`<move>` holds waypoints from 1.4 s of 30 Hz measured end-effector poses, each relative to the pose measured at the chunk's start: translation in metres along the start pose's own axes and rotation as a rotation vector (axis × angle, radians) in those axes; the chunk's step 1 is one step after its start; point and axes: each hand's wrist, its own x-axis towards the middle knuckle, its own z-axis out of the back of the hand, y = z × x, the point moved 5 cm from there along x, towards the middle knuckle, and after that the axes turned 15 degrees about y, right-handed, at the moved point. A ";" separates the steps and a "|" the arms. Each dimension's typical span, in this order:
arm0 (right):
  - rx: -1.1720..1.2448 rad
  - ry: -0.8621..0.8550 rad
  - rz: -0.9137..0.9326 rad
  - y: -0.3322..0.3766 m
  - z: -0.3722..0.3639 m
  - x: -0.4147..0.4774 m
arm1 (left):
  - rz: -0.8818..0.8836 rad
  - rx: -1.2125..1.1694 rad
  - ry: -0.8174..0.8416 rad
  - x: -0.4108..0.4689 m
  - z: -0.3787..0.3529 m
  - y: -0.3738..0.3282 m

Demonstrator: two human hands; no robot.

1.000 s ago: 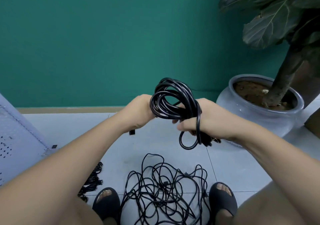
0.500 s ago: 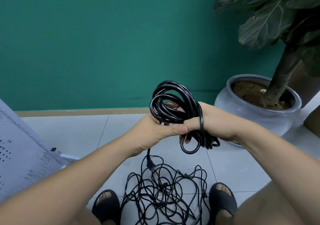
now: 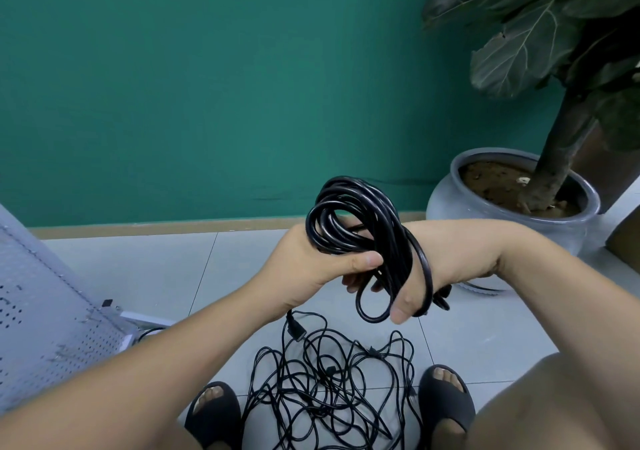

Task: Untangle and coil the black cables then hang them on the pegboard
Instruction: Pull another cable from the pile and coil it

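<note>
A thick black cable coil [image 3: 356, 217] is held up in front of me above the floor. My left hand [image 3: 311, 262] grips the coil's strands, thumb pressed across them. My right hand [image 3: 412, 276] is on the coil's right side, with one strand looped over the back of it and its fingers curled round the lower strands. One plug end [image 3: 296, 328] of the cable hangs below my left hand. A tangle of thin black cables [image 3: 329, 383] lies on the tiles between my feet. The grey pegboard [image 3: 38, 314] leans at the left edge.
A large grey plant pot [image 3: 512, 221] with a leafy plant stands at the right by the green wall. My feet in black sandals [image 3: 446, 404] flank the tangle. A brown box corner shows at the far right edge.
My left hand has moved from the coil's left side to grip it from in front, and my right wrist has turned over. The view has shifted slightly, bringing more of the pegboard in.
</note>
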 end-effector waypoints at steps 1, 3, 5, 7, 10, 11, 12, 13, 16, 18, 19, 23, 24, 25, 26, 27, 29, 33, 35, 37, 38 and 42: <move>0.003 0.003 0.001 0.001 0.000 -0.002 | 0.001 -0.009 -0.001 -0.001 0.000 0.001; 0.018 0.015 0.014 0.004 -0.001 -0.004 | 0.006 -0.016 -0.007 -0.001 0.001 0.002; 0.068 0.010 0.023 0.004 0.000 -0.006 | 0.025 -0.029 -0.018 -0.001 0.005 0.004; 0.085 0.025 0.027 0.001 0.000 -0.006 | 0.047 -0.026 -0.021 -0.003 0.007 0.004; 0.081 0.044 0.017 0.000 -0.002 -0.001 | 0.073 -0.011 0.004 -0.005 0.008 0.005; 0.086 0.044 0.024 -0.001 -0.002 0.000 | 0.083 -0.013 -0.003 -0.006 0.009 0.004; 0.090 0.046 0.034 0.000 -0.004 0.002 | 0.099 -0.014 -0.016 -0.007 0.012 0.004; 0.091 0.043 0.044 0.001 -0.005 0.004 | 0.119 -0.013 -0.026 -0.008 0.015 0.004; 0.105 0.070 0.017 -0.005 -0.009 0.009 | 0.173 -0.006 -0.013 -0.012 0.022 0.006; 0.180 0.122 -0.014 -0.009 -0.012 0.010 | 0.187 0.003 0.007 -0.012 0.022 0.006; 0.164 0.137 -0.043 -0.010 -0.012 0.012 | 0.193 0.012 0.017 -0.013 0.022 0.006; 0.043 0.243 0.000 -0.023 -0.017 0.018 | 0.182 0.054 0.063 -0.012 0.020 0.002; 0.056 0.260 -0.007 -0.022 -0.017 0.017 | 0.178 0.052 0.079 -0.012 0.020 0.002; 0.070 0.259 -0.013 -0.021 -0.016 0.015 | 0.177 0.049 0.097 -0.012 0.018 0.002; 0.084 0.244 -0.005 -0.018 -0.015 0.014 | 0.179 0.046 0.102 -0.012 0.017 0.002; 0.134 0.238 -0.001 -0.019 -0.015 0.015 | 0.188 0.043 0.087 -0.011 0.017 0.001; 0.240 0.245 0.022 -0.014 -0.016 0.016 | 0.230 0.053 0.032 -0.011 0.023 0.000; 0.260 0.256 0.113 -0.003 -0.015 0.010 | 0.313 0.099 0.053 -0.013 0.036 -0.001; 0.378 0.259 0.166 0.006 -0.021 0.010 | 0.313 0.114 0.039 -0.015 0.039 -0.002; 0.425 0.145 0.176 0.008 -0.023 0.019 | 0.299 0.116 -0.007 -0.017 0.041 -0.002; 0.392 0.050 0.163 0.006 -0.023 0.024 | 0.290 0.100 -0.025 -0.018 0.042 -0.001; 0.317 -0.255 0.163 0.008 -0.020 0.040 | 0.255 0.079 -0.106 -0.018 0.044 0.001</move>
